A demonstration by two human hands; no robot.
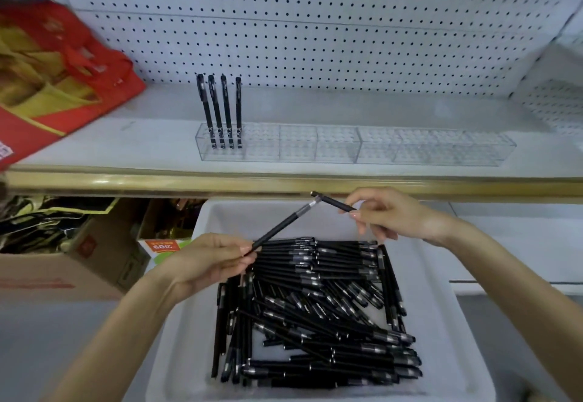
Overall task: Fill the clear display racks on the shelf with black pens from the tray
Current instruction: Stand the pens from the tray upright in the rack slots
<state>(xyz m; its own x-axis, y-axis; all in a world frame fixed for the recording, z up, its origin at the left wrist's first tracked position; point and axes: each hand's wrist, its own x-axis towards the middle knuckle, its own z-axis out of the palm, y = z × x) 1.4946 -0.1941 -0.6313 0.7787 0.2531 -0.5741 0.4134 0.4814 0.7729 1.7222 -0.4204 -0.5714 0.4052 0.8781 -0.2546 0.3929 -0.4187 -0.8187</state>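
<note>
A white tray (441, 322) in front of me holds a heap of several black pens (318, 310). My left hand (208, 263) pinches the end of one uncapped black pen body (284, 223), which points up and right. My right hand (394, 215) grips a black pen cap (334, 202) whose tip touches the pen's silver end above the tray. On the shelf stand clear display racks (356, 147) in a row. The leftmost rack carries several upright black pens (220, 108); the other racks hold none.
A red and yellow bag (56, 76) lies on the shelf at the left. The shelf's gold front edge (284, 182) runs above the tray. Cardboard boxes (63, 263) sit at lower left. White pegboard (315, 23) backs the shelf.
</note>
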